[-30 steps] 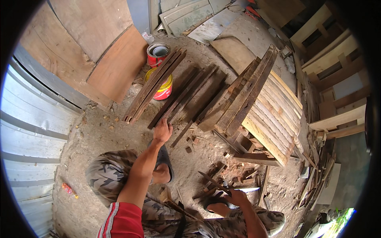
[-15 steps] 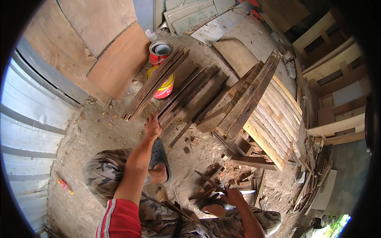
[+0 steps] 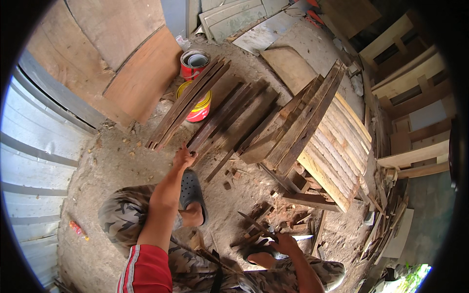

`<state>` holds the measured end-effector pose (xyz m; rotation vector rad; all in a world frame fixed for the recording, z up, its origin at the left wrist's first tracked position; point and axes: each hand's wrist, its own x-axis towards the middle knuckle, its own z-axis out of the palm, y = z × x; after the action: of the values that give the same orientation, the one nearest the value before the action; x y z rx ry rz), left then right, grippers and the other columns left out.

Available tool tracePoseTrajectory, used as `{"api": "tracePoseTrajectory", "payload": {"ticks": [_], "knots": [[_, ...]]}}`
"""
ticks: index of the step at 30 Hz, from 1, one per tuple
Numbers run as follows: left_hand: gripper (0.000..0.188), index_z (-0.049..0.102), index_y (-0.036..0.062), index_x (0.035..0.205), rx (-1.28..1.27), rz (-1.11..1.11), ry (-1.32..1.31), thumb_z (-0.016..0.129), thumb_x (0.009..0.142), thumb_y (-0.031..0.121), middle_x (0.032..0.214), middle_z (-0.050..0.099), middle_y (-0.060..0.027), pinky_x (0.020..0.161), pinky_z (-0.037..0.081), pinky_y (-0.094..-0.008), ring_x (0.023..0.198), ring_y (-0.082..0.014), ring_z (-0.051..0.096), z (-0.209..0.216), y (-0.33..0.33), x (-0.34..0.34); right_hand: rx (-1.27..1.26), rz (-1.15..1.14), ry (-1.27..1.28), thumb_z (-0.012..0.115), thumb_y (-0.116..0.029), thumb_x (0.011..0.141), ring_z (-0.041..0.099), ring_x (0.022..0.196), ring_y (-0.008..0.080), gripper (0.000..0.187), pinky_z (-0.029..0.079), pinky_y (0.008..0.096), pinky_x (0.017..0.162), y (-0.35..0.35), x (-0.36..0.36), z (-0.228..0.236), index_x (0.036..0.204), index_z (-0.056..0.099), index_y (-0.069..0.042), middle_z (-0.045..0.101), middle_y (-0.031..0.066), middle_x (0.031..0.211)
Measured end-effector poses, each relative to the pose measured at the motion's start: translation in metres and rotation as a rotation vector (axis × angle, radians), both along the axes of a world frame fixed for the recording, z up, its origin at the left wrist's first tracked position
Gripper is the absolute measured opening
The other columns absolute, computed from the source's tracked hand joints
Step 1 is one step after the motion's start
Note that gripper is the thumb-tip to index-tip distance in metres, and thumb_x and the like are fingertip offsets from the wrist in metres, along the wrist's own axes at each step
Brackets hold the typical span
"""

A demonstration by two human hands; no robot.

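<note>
A left hand (image 3: 185, 157) at nine o'clock, fingers half curled, meets narrow, dark-brown wooden strips (image 3: 217, 117) at eleven, its hold too unclear to tell; at five, a right hand (image 3: 288, 244) is closed around a dark, slim, pointed tool (image 3: 257, 225), hiding one end; long brown wooden planks (image 3: 188, 105) partly cover a red, yellow-rimmed can (image 3: 200, 112)
</note>
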<state>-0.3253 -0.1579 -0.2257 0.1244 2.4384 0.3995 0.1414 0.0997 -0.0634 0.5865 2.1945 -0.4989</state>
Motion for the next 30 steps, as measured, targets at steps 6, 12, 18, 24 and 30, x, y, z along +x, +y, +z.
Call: {"api": "tracePoseTrajectory", "payload": {"ticks": [6, 12, 18, 24, 30], "knots": [[0.077, 0.020, 0.0075, 0.156, -0.079, -0.023, 0.109, 0.051, 0.099, 0.049, 0.154, 0.034, -0.0234, 0.107, 0.040, -0.0543, 0.140, -0.0415, 0.036, -0.001, 0.005, -0.001, 0.007, -0.004, -0.001, 0.064, -0.054, 0.089, 0.069, 0.093, 0.0397, 0.052, 0.054, 0.0503, 0.082, 0.003, 0.010, -0.008, 0.105, 0.065, -0.005, 0.071, 0.0199, 0.093], [0.058, 0.032, 0.0080, 0.151, -0.133, -0.037, 0.522, 0.045, 0.103, 0.038, 0.154, 0.034, -0.0203, 0.111, 0.034, -0.0536, 0.143, -0.0382, 0.031, -0.014, 0.008, 0.011, 0.005, 0.000, -0.003, 0.063, -0.055, 0.089, 0.068, 0.094, 0.0400, 0.054, 0.053, 0.0509, 0.082, 0.006, 0.012, -0.015, 0.109, 0.063, -0.005, 0.071, 0.0209, 0.094], [0.048, 0.045, 0.0105, 0.142, -0.023, -0.163, 0.350, 0.055, 0.099, 0.028, 0.150, 0.038, -0.0131, 0.106, 0.041, -0.0534, 0.140, -0.0348, 0.036, -0.008, 0.014, 0.001, 0.012, 0.012, -0.025, 0.063, -0.054, 0.090, 0.068, 0.095, 0.0400, 0.052, 0.053, 0.0510, 0.082, 0.003, 0.009, -0.010, 0.107, 0.064, -0.004, 0.071, 0.0210, 0.095], [0.041, 0.053, 0.0097, 0.132, 0.116, 0.043, 0.566, 0.060, 0.094, 0.023, 0.137, 0.047, -0.0138, 0.098, 0.043, -0.0509, 0.126, -0.0332, 0.045, -0.014, 0.004, 0.018, 0.013, -0.003, 0.011, 0.064, -0.053, 0.089, 0.068, 0.093, 0.0402, 0.051, 0.053, 0.0507, 0.082, 0.000, 0.004, -0.001, 0.103, 0.065, -0.004, 0.071, 0.0209, 0.094], [0.034, 0.057, 0.0098, 0.121, -0.026, -0.215, 0.608, 0.059, 0.093, 0.028, 0.132, 0.049, -0.0152, 0.092, 0.039, -0.0522, 0.113, -0.0309, 0.048, -0.016, 0.002, 0.034, 0.018, 0.005, 0.009, 0.064, -0.053, 0.089, 0.069, 0.093, 0.0404, 0.050, 0.053, 0.0514, 0.081, 0.002, 0.009, -0.008, 0.102, 0.065, -0.004, 0.071, 0.0207, 0.093]]}}
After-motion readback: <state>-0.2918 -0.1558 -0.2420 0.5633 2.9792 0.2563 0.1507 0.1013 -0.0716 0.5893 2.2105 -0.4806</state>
